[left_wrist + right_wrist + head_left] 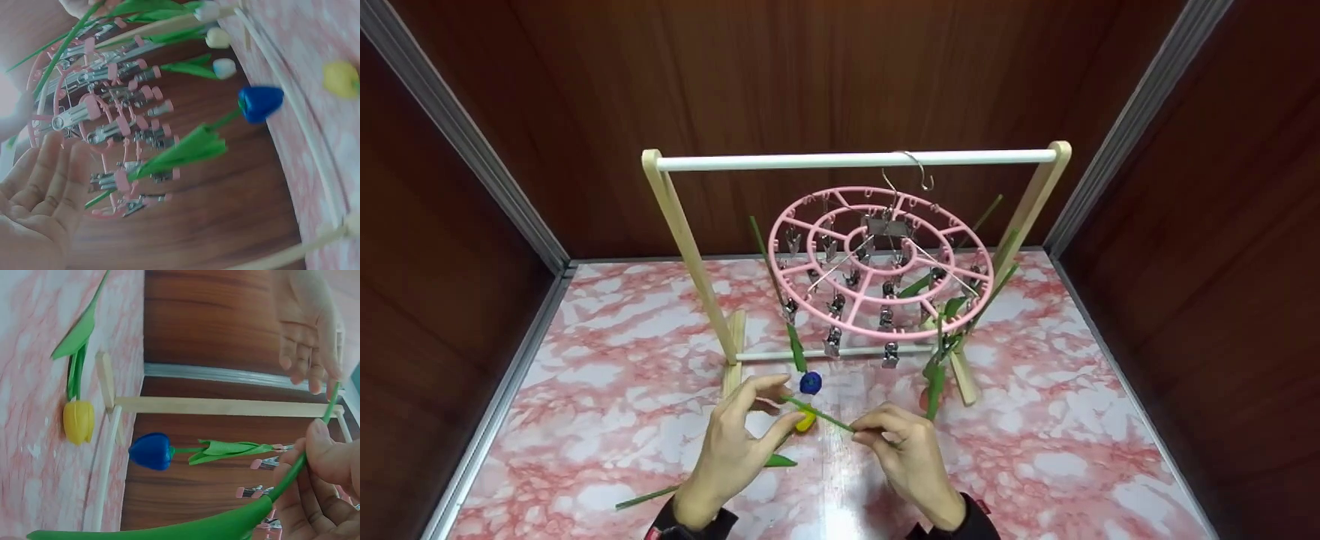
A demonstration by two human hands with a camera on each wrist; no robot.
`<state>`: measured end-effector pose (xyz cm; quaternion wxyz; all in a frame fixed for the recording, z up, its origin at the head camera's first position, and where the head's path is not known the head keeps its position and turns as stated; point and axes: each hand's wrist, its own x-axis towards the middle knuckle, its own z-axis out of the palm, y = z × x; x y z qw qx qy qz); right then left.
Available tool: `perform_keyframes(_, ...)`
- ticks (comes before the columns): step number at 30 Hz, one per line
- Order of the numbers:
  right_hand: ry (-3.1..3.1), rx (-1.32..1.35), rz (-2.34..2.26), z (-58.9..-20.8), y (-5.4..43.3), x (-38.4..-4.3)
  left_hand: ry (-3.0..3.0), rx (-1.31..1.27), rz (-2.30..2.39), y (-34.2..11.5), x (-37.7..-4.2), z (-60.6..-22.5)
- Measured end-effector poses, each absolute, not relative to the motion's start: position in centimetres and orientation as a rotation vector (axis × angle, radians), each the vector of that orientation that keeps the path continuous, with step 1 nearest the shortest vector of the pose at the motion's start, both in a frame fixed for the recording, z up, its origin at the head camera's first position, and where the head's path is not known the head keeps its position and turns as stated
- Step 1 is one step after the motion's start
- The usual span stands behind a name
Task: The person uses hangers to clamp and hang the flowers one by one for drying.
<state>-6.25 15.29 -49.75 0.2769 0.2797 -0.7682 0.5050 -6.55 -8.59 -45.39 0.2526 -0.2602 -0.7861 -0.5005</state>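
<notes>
My right hand [904,450] pinches the green stem [829,420] of an artificial tulip between thumb and fingers. Its long green leaf [185,529] stretches below that hand in the right wrist view; I cannot make out its flower head. My left hand [739,431] is spread around the stem's free end, thumb and index finger apart, with the thumb close to the stem. In the left wrist view, the left hand's fingers [53,174] look straight. Beyond the hands, a blue tulip [151,451] hangs head-down from a clip of the pink round hanger [851,319].
A yellow tulip [79,422] lies on the marbled pink table [607,442], beneath the left hand. The hanger hooks over the white rail [780,160] of a wooden stand [686,247]. More tulips hang at its right side, including a pale one [218,38]. Brown panels enclose the table.
</notes>
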Motion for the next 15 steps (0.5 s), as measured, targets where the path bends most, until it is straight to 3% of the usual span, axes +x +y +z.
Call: perform_keyframes(15,-2.0,0.617,1.891,-49.4,14.8,-6.4,-1.747,-0.733,-2.124,-4.7,-7.6,-43.3)
